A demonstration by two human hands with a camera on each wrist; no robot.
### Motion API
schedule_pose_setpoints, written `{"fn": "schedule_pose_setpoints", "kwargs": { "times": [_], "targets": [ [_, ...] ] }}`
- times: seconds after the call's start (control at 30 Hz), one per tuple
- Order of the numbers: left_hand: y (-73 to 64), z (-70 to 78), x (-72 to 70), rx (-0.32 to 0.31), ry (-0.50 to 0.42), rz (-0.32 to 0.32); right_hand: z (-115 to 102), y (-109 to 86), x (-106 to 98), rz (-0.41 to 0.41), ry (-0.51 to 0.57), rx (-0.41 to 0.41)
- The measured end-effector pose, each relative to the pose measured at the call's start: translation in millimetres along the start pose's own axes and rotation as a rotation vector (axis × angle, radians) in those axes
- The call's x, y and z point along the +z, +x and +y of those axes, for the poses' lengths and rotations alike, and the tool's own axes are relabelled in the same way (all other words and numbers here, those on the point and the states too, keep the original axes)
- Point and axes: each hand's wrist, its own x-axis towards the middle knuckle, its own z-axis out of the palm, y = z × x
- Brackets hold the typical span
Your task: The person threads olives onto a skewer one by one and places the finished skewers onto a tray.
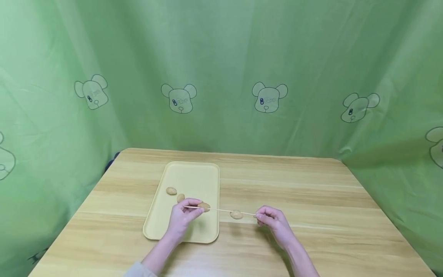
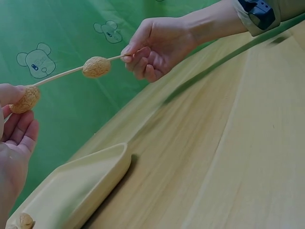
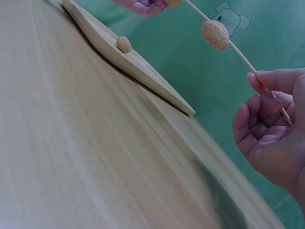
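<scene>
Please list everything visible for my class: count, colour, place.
Table: one, light wood, foreground.
Tray: one, pale yellow, on the table's left.
Skewer: one, pale, above the table.
Wrinkled balls: four, light brown; two on the tray, one midway along the skewer, one in the left hand.
Curtain: count unclear, green with animal faces, around the table.
Unclear objects: two, dark, left of the table.
Sleeves: two, greyish, forearms.
Strapped device: one, dark blue, right sleeve.
Left hand: one, bare, above the tray.
Right hand: one, bare, pinching the skewer.
</scene>
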Motion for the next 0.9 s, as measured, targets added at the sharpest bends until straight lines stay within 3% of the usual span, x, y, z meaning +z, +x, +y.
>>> {"fn": "schedule_pose_setpoints", "kwargs": {
  "times": [0.6,0.9],
  "targets": [
    [-0.4,1.0,4.4,-0.045,-0.01,0.028,-2.9,2.5,5.5,0.01,0.021,0.016],
    [2.4,4.5,9.2,-0.025,-0.021,0.039,-7.5,4.5,6.7,0.001,0.029,-0.001]
  ]
}}
